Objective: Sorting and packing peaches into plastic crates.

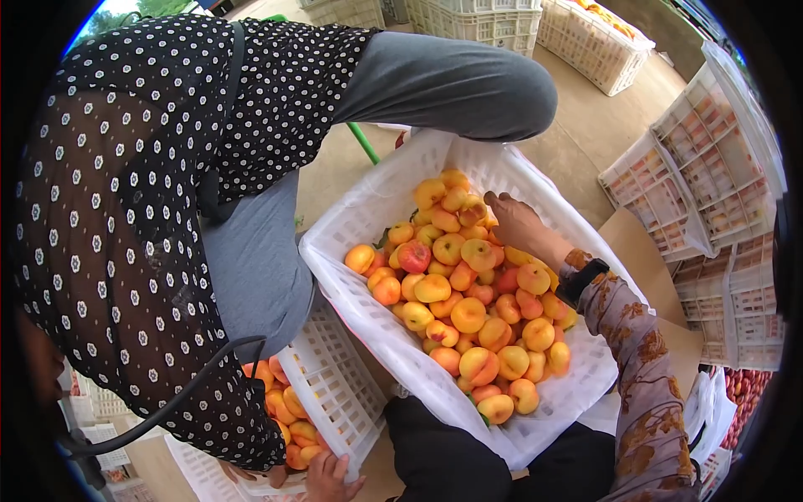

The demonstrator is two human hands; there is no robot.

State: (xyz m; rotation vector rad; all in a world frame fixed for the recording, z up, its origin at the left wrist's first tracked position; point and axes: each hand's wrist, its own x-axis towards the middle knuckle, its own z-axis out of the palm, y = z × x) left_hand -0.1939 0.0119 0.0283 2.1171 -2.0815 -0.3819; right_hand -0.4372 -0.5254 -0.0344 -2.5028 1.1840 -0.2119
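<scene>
A white plastic crate with a white liner [351, 207] stands before my knees, holding a heap of yellow-orange flat peaches [467, 314]. My right hand [519, 224], with a dark band at its wrist, reaches over the far right part of the heap. Its fingers point down beside the peaches, and whether they hold one is hidden. At the bottom, my left hand [332, 478] grips the rim corner of a second white crate [335, 376]. More peaches [298, 433] lie in that crate, partly covered by a co-worker's arm.
A co-worker in a dotted black top [125, 219] bends in at left, a hand [254, 474] at the second crate. The co-worker's grey-trousered knee [502, 94] overhangs the lined crate's far side. Stacked, filled crates [715, 163] rise at right; another crate [593, 47] stands behind.
</scene>
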